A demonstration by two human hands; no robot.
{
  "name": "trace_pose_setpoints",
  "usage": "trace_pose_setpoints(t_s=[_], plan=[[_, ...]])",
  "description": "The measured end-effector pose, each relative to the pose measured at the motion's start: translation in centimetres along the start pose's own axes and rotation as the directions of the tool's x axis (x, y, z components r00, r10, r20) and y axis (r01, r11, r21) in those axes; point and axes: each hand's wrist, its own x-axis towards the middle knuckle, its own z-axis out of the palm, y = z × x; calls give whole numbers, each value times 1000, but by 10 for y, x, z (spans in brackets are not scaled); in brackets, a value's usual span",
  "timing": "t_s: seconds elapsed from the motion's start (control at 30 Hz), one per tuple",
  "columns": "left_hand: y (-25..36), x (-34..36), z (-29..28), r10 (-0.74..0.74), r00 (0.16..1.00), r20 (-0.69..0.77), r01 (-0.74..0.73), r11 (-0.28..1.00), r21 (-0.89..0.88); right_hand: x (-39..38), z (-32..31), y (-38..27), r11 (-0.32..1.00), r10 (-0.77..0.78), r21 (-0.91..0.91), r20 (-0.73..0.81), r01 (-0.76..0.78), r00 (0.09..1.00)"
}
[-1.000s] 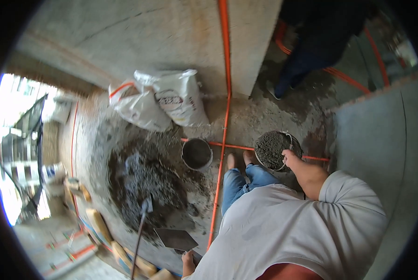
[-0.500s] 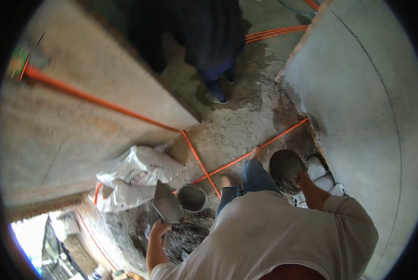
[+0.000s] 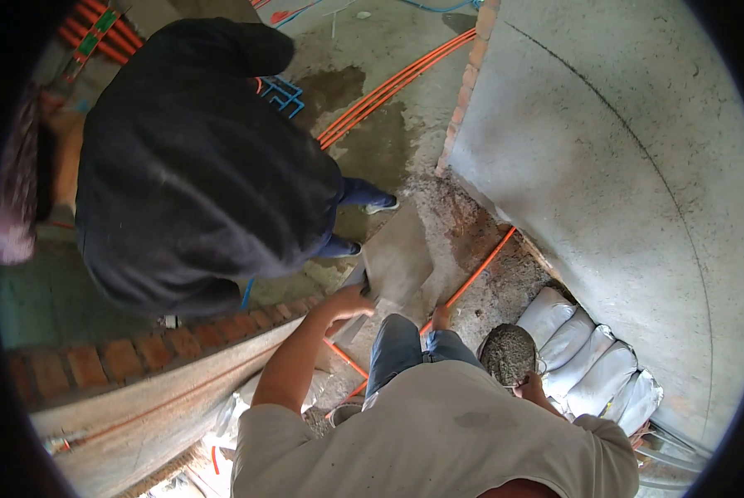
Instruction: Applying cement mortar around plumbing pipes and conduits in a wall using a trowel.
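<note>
Beside the white sacks [image 3: 589, 361], right of the knees: bucket [image 3: 539, 363] is holding grey mix [image 3: 507, 353] | right hand [image 3: 530, 385] is gripping the bucket's near edge | left hand [image 3: 347, 304] is clasping a flat grey trowel [image 3: 400, 256], blade reaching out ahead | co-worker [image 3: 193, 166] is standing front-left

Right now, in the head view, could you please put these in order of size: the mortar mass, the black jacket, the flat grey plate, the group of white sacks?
Largest to smallest, as they look:
1. Black jacket
2. Group of white sacks
3. Flat grey plate and mortar mass: too alike to rank.
</note>
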Motion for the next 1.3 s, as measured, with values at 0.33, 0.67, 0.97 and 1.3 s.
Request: trace_pose_setpoints(t_s=[0.33, 0.67, 0.97, 1.3], plan=[[152, 170, -133, -18, 993, 115, 38, 985, -169, -78, 83, 29, 975, 53, 218, -57, -40, 997], [126, 271, -201, -294, 950, -105, 203, 839, -505, -164, 189, 39, 321, -522, -514, 605, 796, 601], [148, 305, -284, -415, 908, -58, 357, 838, -413, -73, 320, 19, 449, -432, -636, 459, 627, 776], [193, 348, -414, -387, 920, -52, 373, 910, -183, -39, 274, -23, 895, -266, -370, 2, 248, 964]])
